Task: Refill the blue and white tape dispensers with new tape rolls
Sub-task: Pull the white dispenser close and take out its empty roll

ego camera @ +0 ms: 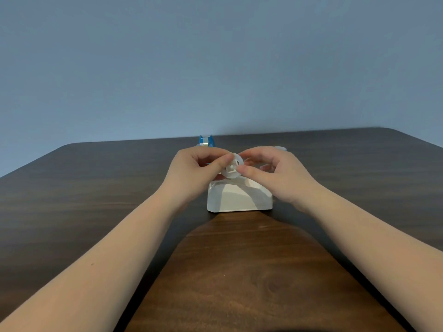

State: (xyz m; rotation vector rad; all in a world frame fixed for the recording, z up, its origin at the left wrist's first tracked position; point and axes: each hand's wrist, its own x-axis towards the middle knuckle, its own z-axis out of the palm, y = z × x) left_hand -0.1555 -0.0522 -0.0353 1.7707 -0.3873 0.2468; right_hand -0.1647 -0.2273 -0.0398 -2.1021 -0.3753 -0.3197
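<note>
— Hands first: what are they doing?

— Left hand (199,167) and right hand (275,174) both pinch a white tape roll (232,169) (hub facing the camera) just above the white dispenser (239,196).

— And the blue dispenser (205,141)?

— Behind the left hand, near the far edge of the dark wooden surface (239,271), partly hidden.

head view looks down, close over table (96,188).
</note>
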